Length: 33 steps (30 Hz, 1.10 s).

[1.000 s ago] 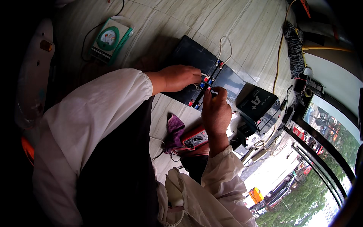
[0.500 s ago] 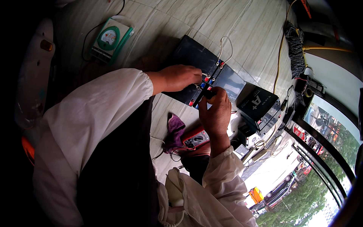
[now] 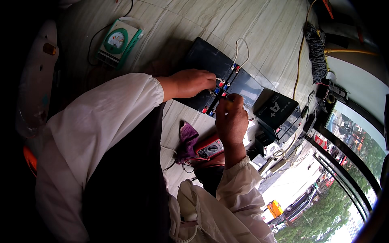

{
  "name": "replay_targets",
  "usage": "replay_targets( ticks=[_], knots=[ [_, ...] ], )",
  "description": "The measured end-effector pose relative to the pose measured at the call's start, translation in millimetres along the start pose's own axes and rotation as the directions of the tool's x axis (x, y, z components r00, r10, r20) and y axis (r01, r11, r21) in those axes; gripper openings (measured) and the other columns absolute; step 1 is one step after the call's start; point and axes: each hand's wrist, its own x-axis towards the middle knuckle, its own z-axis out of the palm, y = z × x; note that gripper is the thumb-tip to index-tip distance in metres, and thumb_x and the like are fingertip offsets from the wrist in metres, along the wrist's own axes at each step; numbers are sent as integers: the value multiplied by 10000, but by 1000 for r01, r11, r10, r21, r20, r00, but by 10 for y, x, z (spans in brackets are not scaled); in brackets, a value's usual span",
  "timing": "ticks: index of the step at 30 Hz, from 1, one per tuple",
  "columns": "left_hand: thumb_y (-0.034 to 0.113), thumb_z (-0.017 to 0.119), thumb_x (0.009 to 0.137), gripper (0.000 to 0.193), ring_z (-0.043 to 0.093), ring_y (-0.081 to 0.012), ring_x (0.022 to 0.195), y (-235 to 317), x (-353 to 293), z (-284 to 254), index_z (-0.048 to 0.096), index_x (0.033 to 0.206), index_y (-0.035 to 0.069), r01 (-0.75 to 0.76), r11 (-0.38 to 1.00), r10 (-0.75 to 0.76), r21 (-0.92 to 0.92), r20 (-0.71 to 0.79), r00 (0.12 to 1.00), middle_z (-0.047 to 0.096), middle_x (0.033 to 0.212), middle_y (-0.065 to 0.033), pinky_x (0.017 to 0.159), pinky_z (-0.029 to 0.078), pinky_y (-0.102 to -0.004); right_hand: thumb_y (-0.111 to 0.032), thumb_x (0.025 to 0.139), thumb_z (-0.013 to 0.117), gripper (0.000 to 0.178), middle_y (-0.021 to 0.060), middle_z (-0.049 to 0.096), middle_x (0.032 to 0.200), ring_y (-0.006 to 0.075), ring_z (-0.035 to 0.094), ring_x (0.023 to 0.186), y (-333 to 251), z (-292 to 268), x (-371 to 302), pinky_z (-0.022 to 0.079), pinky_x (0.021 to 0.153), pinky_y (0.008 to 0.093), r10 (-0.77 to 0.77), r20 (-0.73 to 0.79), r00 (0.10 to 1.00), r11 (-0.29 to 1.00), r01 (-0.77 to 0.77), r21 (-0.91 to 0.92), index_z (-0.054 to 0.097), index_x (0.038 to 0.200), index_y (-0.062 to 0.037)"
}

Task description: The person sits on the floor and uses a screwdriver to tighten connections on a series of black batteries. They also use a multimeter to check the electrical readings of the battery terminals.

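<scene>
Several black batteries (image 3: 214,56) stand together on the floor, with red and blue terminals (image 3: 217,91) where they meet. My left hand (image 3: 194,83) is closed over the batteries, fingers pinched on a short white cable (image 3: 219,79) whose ends emerge beside the fingertips. My right hand (image 3: 233,121) is wrapped round a screwdriver with a yellowish handle (image 3: 229,106). Its dark shaft reaches toward the terminals near my left fingertips; the tip is hard to make out. A second white cable (image 3: 242,40) arches between two terminals at the far side.
Right of the group sits another black battery (image 3: 275,109). A red multimeter (image 3: 209,150) and a purple cloth (image 3: 187,139) lie nearer me. A green-and-white dial meter (image 3: 117,42) is at the far left. Loose cables (image 3: 279,156) lie by the glass door at right.
My right hand has turned slightly and shifted a little, uncovering more of the terminals beside the screwdriver. My left hand stays in place.
</scene>
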Motion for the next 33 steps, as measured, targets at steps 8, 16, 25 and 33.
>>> replay_targets(
  ticks=[8,16,25,33],
  knots=[
    [17,594,828,148,617,-298,1038,-6,-7,13,639,964,52,-13,1000,13,5,-10,1000,603,1045,-80,896,508,-399,-141,865,697,218,100,676,805,337,669,758,-91,-53,-15,513,717,448,68,-12,998,998,-68,-18,597,1047,-76],
    [41,595,845,134,615,-298,1024,4,-7,14,641,971,49,-7,1000,7,19,-8,1000,603,1047,-83,892,507,-399,-142,834,691,205,95,666,890,330,651,850,23,-35,-49,485,782,443,-72,-14,997,997,71,-25,600,1011,-93],
    [39,601,847,130,615,-301,1018,14,-7,9,638,971,47,-17,1000,17,17,-16,1000,602,1044,-84,886,504,-399,-120,850,691,95,130,652,858,353,637,791,-19,-151,-87,493,667,443,122,-10,993,992,-122,-29,618,851,-60],
    [30,590,843,165,616,-298,1043,24,18,1,641,999,39,-16,999,16,29,-3,1000,609,1062,-89,904,503,-397,-59,845,663,250,175,647,967,396,650,842,205,148,100,532,715,455,-29,-31,999,985,34,171,639,1095,-60]
  ],
)
